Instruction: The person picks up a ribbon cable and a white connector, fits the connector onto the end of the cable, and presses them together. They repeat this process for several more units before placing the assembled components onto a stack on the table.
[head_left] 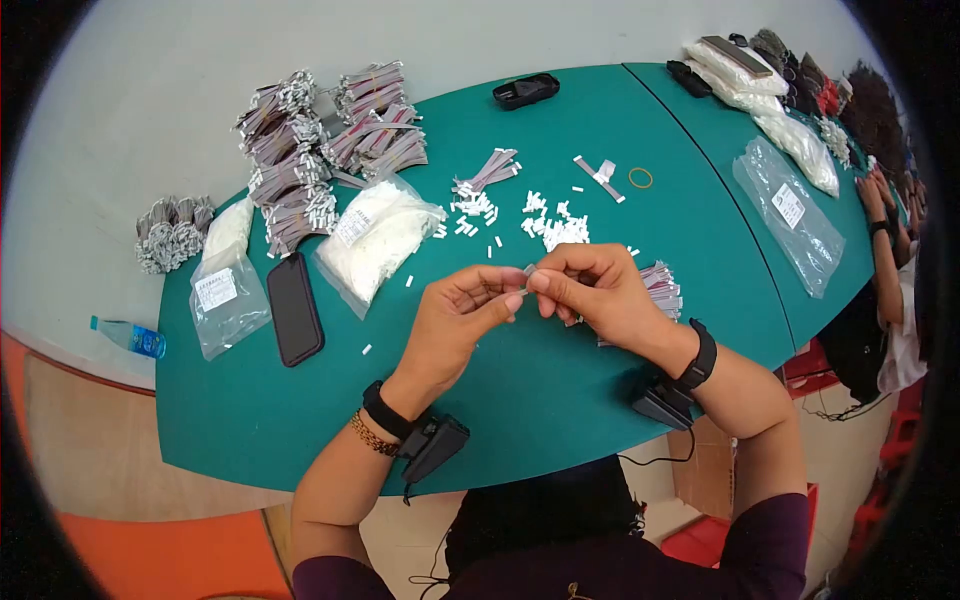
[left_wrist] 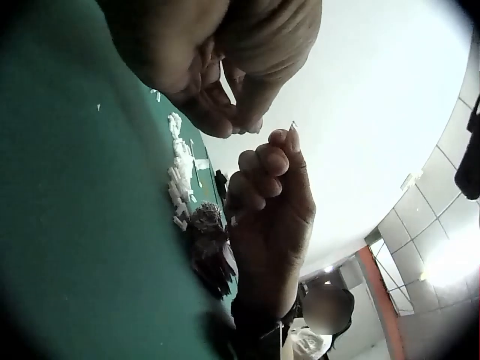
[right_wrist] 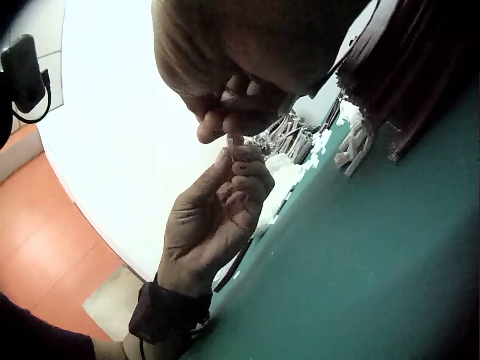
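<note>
In front of my chest, my left hand (head_left: pixel 447 318) and my right hand (head_left: pixel 603 297) meet with fingertips almost touching. Thumbs and forefingers of both pinch a small grey-white piece (head_left: pixel 530 270), mostly covered by the fingers; I cannot tell its kind. In the right wrist view a pale sliver of this piece (right_wrist: pixel 230 142) shows between the fingertips. Just beyond the hands lies a heap of small white plastic pieces (head_left: pixel 566 232). A bundle of grey flat cables with white ends (head_left: pixel 662 290) lies beside and partly behind the right hand.
Stacked cable bundles (head_left: pixel 290 170) stand at the back left, by bags of white pieces (head_left: pixel 372 240). A phone (head_left: pixel 296 310) lies left of the hands. Farther back are a small cable bundle (head_left: pixel 490 170), a rubber band (head_left: pixel 641 178) and a black case (head_left: pixel 526 91). Another person's arm (head_left: pixel 880 240) reaches in right.
</note>
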